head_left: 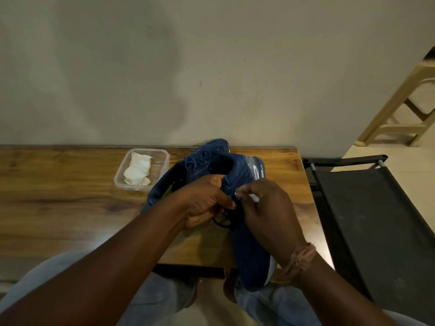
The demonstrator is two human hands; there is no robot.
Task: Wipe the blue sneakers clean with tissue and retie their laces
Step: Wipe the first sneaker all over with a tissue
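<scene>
One blue sneaker (249, 252) stands tilted on the wooden table's (58, 196) near edge, toe toward me, heel up. My left hand (207, 203) grips its collar and dark lace (223, 221) from the left. My right hand (266, 208) pinches the lace at the eyelets, with something white showing between its fingers. The second blue sneaker (202, 161) lies behind, toward the wall, partly hidden by my hands. A clear plastic tub (162, 156) with crumpled white tissue (138, 169) sits left of the shoes.
A dark fabric chair (367, 220) stands right of the table. A beige plastic stool (404, 109) is farther back on the right. The wall runs right behind the table. My knees show below the table edge.
</scene>
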